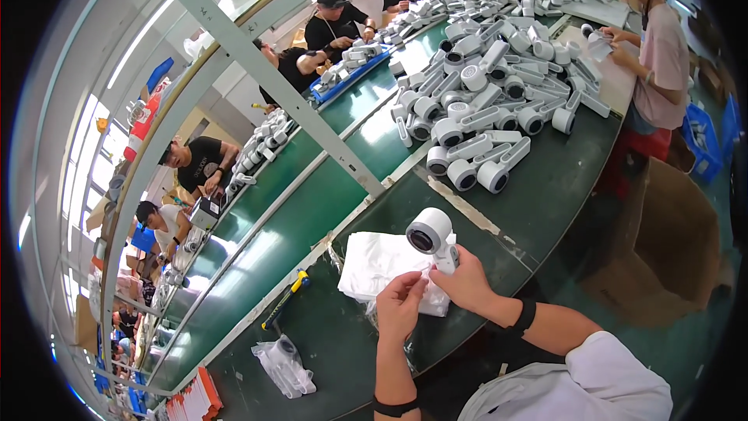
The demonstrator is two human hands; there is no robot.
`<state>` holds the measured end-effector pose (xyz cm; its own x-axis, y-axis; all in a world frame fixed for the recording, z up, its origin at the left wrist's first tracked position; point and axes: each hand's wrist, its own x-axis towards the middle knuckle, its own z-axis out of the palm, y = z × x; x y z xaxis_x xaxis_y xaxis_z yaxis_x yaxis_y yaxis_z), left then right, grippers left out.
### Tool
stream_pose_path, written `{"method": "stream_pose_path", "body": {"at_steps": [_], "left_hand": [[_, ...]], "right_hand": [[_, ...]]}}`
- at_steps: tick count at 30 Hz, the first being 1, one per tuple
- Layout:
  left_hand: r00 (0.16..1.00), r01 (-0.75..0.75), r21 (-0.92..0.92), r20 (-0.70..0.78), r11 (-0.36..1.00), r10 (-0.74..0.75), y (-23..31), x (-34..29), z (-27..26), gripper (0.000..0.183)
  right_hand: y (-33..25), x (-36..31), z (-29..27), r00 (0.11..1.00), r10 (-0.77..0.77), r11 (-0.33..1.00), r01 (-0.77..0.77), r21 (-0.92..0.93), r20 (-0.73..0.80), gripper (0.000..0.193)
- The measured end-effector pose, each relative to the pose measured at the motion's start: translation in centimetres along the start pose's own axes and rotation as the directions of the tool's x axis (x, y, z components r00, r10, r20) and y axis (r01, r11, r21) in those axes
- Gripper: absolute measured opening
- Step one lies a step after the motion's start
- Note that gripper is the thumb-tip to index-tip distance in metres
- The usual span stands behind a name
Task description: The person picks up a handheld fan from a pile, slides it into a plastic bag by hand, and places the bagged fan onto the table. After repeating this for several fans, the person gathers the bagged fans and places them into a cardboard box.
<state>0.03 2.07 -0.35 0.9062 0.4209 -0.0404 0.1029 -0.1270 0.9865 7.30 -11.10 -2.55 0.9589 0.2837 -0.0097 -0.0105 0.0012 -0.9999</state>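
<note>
A white handheld fan (431, 230) with a round head and dark front stands tilted up over the near worktable. My right hand (467, 279) is closed around its grey handle. Close beside it, my left hand (399, 306) pinches with thumb and fingertips near the handle's lower end; what lies between them is too small to make out. Under and behind the fan lies a stack of thin white plastic bags (366, 263). To the left on the table is another handheld fan in a clear bag (284, 365).
A large pile of handheld fans (491, 86) covers the far table. A yellow-and-black tool (287, 296) lies left of the bags, and red-and-white papers (196, 399) sit at lower left. A metal post (288, 93) rises by the green conveyor (273, 226). A cardboard box (658, 242) stands right; co-workers sit around.
</note>
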Motion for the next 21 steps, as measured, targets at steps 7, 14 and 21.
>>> {"method": "stream_pose_path", "body": {"at_steps": [7,14,21], "left_hand": [[0.993,0.002,-0.296,-0.114,0.955,-0.037,0.3,-0.3,-0.3,0.02],[0.986,0.011,-0.118,-0.162,0.993,-0.03,1.3,-0.8,0.5,0.022],[0.98,0.083,0.289,-0.197,0.954,-0.025,1.7,-0.9,1.2,0.022]], "right_hand": [[0.3,0.0,-0.5,0.995,-0.028,0.999,0.03,0.015,-0.095,0.03],[-0.2,-0.9,-0.9,0.993,-0.03,0.999,0.034,0.036,-0.117,0.033],[-0.9,-1.4,-1.4,0.995,-0.065,0.997,0.062,-0.047,-0.081,0.047]]}}
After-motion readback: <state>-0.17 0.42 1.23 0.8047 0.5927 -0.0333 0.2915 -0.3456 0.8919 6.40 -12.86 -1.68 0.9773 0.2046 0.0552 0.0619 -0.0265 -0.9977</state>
